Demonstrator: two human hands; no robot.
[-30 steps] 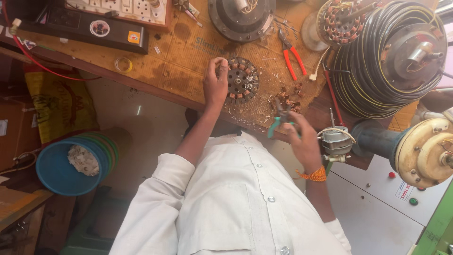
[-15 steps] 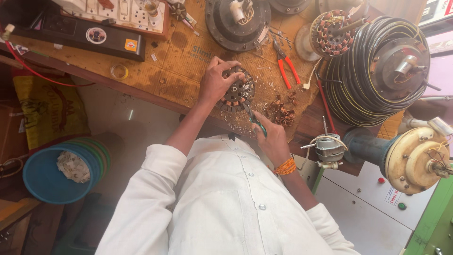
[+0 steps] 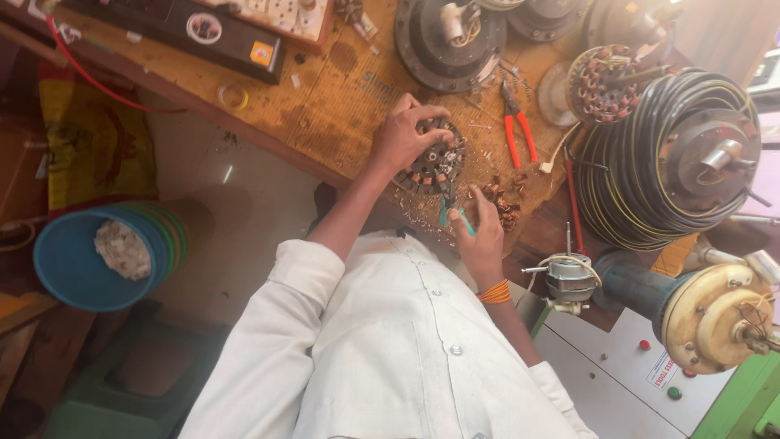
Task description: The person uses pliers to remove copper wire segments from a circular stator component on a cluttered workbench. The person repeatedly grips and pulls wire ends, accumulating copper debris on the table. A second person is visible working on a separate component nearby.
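Note:
My left hand point(image 3: 405, 134) rests on a round motor stator point(image 3: 441, 165) with copper windings, fingers curled over its far rim. The stator lies flat on the worn wooden bench point(image 3: 341, 106) near its edge. My right hand point(image 3: 479, 236), with an orange band at the wrist, is shut on a green-handled hand tool point(image 3: 452, 213). The tool's tip points at the near side of the stator. Whether the tip touches the windings I cannot tell. A white shirt covers my chest and arms in the lower part of the view.
Copper wire scraps point(image 3: 502, 203) lie right of the stator. Red-handled pliers point(image 3: 520, 134), another wound stator point(image 3: 605, 81), a dark motor housing point(image 3: 447, 41) and a big coil of black cable point(image 3: 642, 179) crowd the bench. A blue bucket point(image 3: 57, 268) stands on the floor at left.
My right hand has come in from the right with the green-handled tool and now sits just below the stator. The left hand has stayed on the stator.

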